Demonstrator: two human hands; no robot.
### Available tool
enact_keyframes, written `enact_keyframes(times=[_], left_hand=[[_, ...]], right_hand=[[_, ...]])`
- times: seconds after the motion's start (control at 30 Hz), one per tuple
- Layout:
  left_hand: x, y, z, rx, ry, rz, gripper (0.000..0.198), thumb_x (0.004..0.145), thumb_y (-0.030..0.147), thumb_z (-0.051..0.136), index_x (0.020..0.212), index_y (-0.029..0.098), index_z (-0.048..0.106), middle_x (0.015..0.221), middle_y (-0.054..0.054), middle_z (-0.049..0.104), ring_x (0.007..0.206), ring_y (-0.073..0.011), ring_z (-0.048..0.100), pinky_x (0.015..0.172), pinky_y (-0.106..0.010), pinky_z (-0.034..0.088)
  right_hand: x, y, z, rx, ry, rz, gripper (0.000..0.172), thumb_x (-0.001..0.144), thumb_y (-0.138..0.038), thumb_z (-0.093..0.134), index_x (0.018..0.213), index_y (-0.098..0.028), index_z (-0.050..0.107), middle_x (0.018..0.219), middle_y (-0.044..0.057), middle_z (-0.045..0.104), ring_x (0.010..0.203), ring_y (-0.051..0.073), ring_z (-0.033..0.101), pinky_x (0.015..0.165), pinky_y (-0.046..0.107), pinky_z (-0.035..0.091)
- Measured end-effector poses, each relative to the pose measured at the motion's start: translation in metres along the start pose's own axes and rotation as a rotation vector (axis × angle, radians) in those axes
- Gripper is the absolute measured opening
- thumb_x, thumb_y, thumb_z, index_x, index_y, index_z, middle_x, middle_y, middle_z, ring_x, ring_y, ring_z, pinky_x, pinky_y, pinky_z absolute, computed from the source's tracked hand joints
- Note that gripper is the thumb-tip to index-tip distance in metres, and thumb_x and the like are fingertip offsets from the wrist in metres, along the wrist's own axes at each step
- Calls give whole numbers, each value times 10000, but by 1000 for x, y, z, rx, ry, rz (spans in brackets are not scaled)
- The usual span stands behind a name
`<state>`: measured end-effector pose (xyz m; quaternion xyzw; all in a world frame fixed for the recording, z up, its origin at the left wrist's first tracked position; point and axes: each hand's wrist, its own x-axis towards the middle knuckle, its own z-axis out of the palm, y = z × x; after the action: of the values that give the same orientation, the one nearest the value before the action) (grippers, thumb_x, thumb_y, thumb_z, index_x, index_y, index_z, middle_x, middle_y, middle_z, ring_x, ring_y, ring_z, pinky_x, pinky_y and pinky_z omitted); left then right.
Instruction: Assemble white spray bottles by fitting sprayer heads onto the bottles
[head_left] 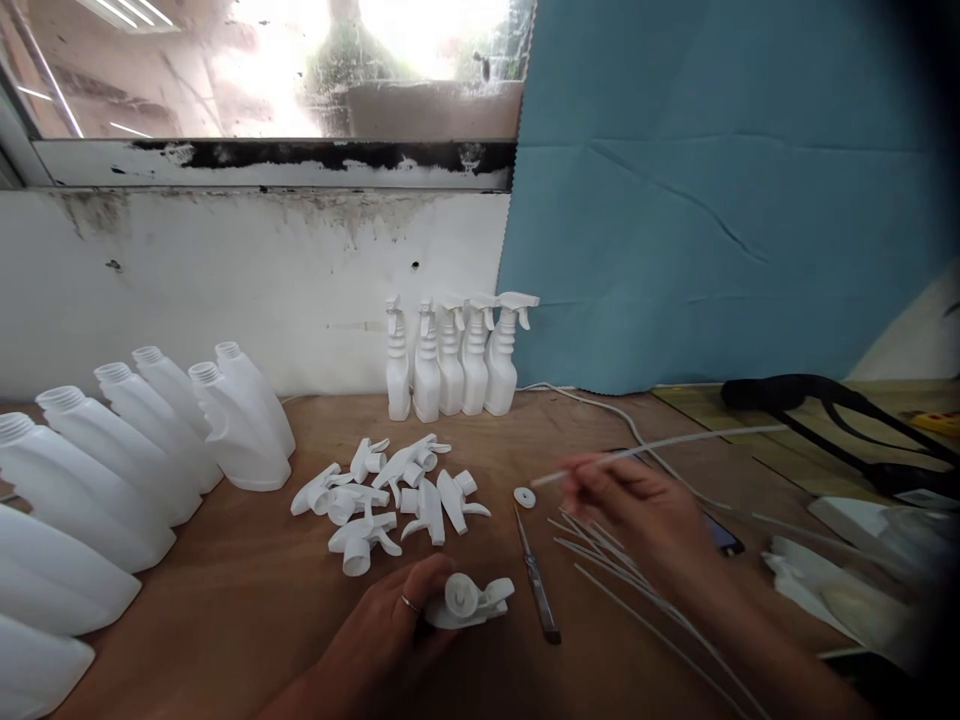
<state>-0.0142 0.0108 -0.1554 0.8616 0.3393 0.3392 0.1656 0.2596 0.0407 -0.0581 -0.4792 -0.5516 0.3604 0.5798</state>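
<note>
In my left hand (409,612), low in the middle of the head view, a white trigger spray head (469,600) is gripped with its round cap opening turned up toward me. My right hand (626,500) pinches a thin translucent plastic tube (682,440) near its left end; the tube runs off to the right above the table. Beneath that tube end lies a small white ring-shaped washer (524,497). Several more tubes (645,590) are spread under my right forearm. Between my hands rests a knife (536,580) with its tip pointing away.
Loose white spray heads (424,505) are heaped on the brown table beyond my left hand. Large open-necked white bottles (97,465) stand at the left. Several bottles with spray heads (450,365) line the wall. A black strap (832,420) and plastic bags (847,580) lie at the right.
</note>
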Motion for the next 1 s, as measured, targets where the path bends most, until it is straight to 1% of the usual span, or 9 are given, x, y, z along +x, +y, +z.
enact_keyframes(times=[0.07,0.13,0.23,0.3,0.4,0.57,0.73,0.87,1.0], left_hand=[[0,0,0,-3,-15,-25,530,884,154,621,1320,286,351,1099,-17,688,930,-165,676,807,-244,537],[0,1,-1,5,-43,-39,470,900,178,612,1300,289,391,1071,-13,688,904,-164,678,801,-252,539],[1,1,-4,-11,-67,-33,475,912,197,603,1330,286,394,1069,-20,687,912,-165,677,816,-259,541],[2,0,-5,-23,-49,9,506,909,200,602,1355,286,377,1098,-32,687,929,-170,681,820,-261,546],[2,-2,-4,-20,-12,55,523,899,204,613,1358,278,372,1108,-45,692,926,-179,688,804,-266,559],[2,-3,-2,-1,-8,40,523,884,202,633,1342,273,390,1076,-39,695,901,-178,688,794,-269,565],[1,-1,-4,-28,-30,21,423,917,228,609,1304,255,439,1041,-37,687,888,-174,671,789,-277,555],[2,-2,-6,-37,-38,50,409,932,226,593,1313,259,449,1060,-44,682,915,-177,666,808,-283,555],[4,-2,-6,-20,-46,77,420,955,254,554,1356,237,433,1009,-57,686,877,-179,667,779,-279,562]], right_hand=[[-13,3,25,-36,-260,90,279,842,-460,671,813,-184,698,637,8,648,533,142,598,515,268,484],[-24,6,46,-93,-442,80,290,890,-450,605,763,-189,618,636,-7,623,553,137,596,554,268,479],[-33,8,64,-262,-581,-41,262,961,-374,497,763,-209,542,657,-16,603,631,141,583,617,266,456],[-35,8,68,-361,-600,-117,243,975,-339,464,772,-216,517,686,-14,596,652,142,559,619,263,430],[-35,8,69,-434,-595,-188,239,978,-326,449,763,-224,478,684,-16,581,629,140,523,600,265,396],[-35,12,71,-453,-595,-236,220,980,-321,458,780,-231,470,670,-26,559,612,136,504,587,263,381],[-41,18,74,-468,-610,-308,238,982,-326,436,764,-229,437,688,-14,532,616,141,492,576,266,373],[-45,19,73,-441,-616,-326,230,972,-300,436,755,-236,394,666,-26,496,581,134,455,539,262,335],[-44,22,74,-405,-625,-290,228,978,-294,421,759,-235,392,634,-32,492,581,136,475,547,263,346]])
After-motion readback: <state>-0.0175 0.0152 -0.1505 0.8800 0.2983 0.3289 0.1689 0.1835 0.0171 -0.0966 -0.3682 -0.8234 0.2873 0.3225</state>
